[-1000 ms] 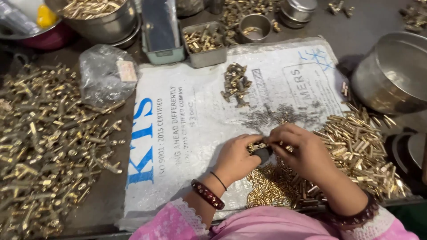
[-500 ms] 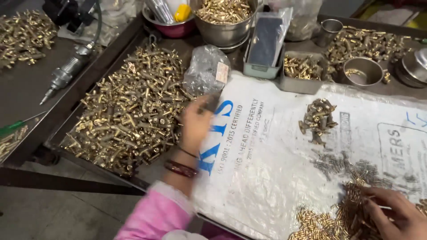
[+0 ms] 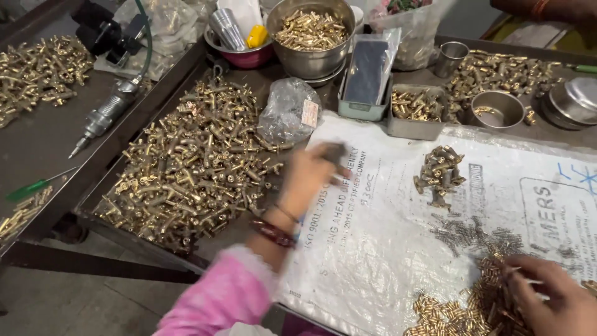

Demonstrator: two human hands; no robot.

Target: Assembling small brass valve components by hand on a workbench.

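Observation:
My left hand (image 3: 311,177), motion-blurred, hovers over the left part of the white printed sack (image 3: 385,249), just right of a big heap of brass fittings (image 3: 193,168). Something dark shows at its fingertips, too blurred to identify. My right hand (image 3: 550,298) rests at the bottom right, fingers down in a pile of small brass pieces (image 3: 472,305). A small cluster of brass fittings (image 3: 438,171) and a scatter of thin grey springs (image 3: 472,233) lie on the sack between my hands.
Behind the sack stand a steel bowl of brass parts (image 3: 311,37), a crumpled plastic bag (image 3: 289,112), a grey tray holding a dark phone (image 3: 365,78), a small metal tray of parts (image 3: 413,115), steel cups (image 3: 497,109) and a pneumatic tool (image 3: 109,115). Another person's arm (image 3: 547,9) shows top right.
My left hand left the right hand, reached out to the brass heap, and has now swung back right over the sack. My right hand stayed on the small brass pieces.

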